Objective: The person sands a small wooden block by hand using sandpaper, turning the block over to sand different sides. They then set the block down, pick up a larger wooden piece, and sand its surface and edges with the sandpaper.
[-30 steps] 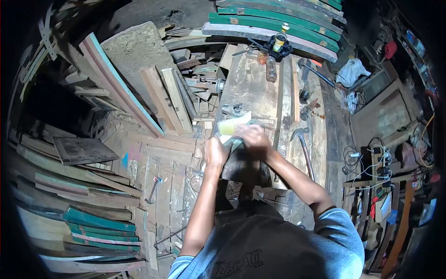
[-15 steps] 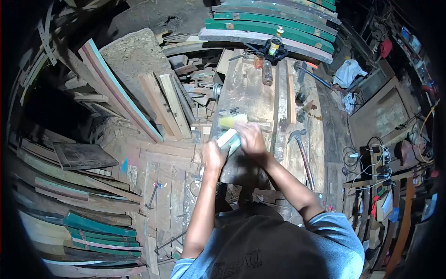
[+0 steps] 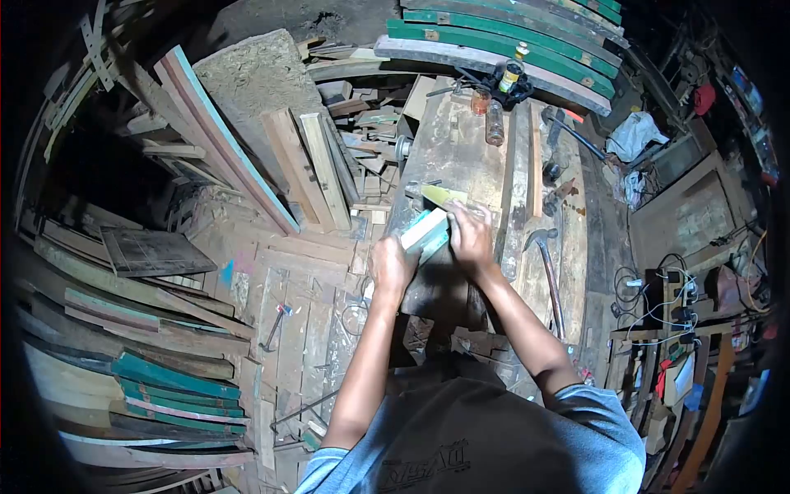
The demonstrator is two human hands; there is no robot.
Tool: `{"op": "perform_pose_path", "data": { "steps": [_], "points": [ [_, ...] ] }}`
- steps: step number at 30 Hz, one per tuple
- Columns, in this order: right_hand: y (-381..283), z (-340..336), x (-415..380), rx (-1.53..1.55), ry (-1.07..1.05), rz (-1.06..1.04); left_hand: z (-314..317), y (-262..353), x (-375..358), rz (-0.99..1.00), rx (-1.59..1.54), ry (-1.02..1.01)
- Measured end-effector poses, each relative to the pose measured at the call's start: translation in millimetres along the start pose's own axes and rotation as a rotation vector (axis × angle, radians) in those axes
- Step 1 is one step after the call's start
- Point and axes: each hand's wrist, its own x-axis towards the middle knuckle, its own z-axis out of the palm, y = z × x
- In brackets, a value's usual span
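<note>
Over the near end of a worn wooden workbench (image 3: 461,156), my left hand (image 3: 392,265) is wrapped round the lower left part of a pale and teal wooden block (image 3: 428,230). My right hand (image 3: 471,236) presses with closed fingers at the block's upper right end. A yellowish flat piece (image 3: 443,195) lies just beyond the block, close to my right fingertips. The undersides of both hands are hidden.
A hammer (image 3: 545,255) lies right of my right hand. Glass jars (image 3: 494,123) and a yellow-labelled bottle (image 3: 510,78) stand at the bench's far end. Long boards (image 3: 304,173) lean on the left. Cables (image 3: 658,296) hang on the right.
The view has shifted, so the bench appears further right. My right hand, blurred before, now shows sharply at the block's end. The yellowish piece is turned to a different angle.
</note>
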Motion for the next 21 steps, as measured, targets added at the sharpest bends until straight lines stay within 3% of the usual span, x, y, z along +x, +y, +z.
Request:
{"op": "perform_pose_path", "data": {
  "steps": [3,7,13,17,21],
  "points": [
    [-13,11,-16,0.071,-0.106,-0.163,1,-3,4,0.014,0.007,0.010],
    [11,4,12,0.018,0.058,0.002,0,1,2,0.000,0.041,0.026],
    [-8,9,-17,0.147,-0.125,-0.150,12,-14,4,0.052,0.000,0.066],
    [6,0,7,0.020,0.046,0.042,5,-4,-2,0.015,0.051,0.048],
    [-20,8,-19,0.177,-0.096,-0.193,8,-11,5,0.032,0.014,0.042]
  ]
}}
